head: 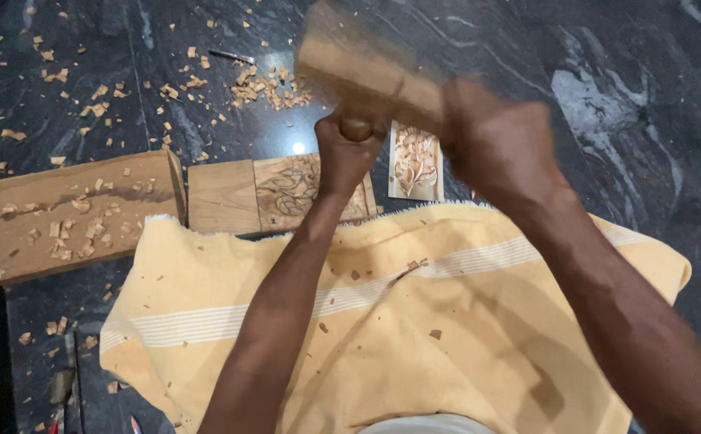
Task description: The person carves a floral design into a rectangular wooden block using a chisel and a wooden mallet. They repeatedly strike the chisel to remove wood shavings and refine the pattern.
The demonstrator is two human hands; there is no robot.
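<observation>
Left hand point(346, 157) clamped on chisel handle point(357, 128), right hand point(495, 145) gripping blurred mallet point(366, 68) — hiding carved panel point(286, 191), chips point(266, 88) around.

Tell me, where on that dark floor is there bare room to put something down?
The dark stone floor right of the small carved panel and beyond the yellow cloth lies bare. It is crowded upper left with wood chips, and around the plank and carved block, where the left hand and right hand work.

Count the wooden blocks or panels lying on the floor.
3: a plain chip-strewn block at left, a half-carved block under the left hand, a small carved panel right of it. More may hide under the cloth.
</observation>
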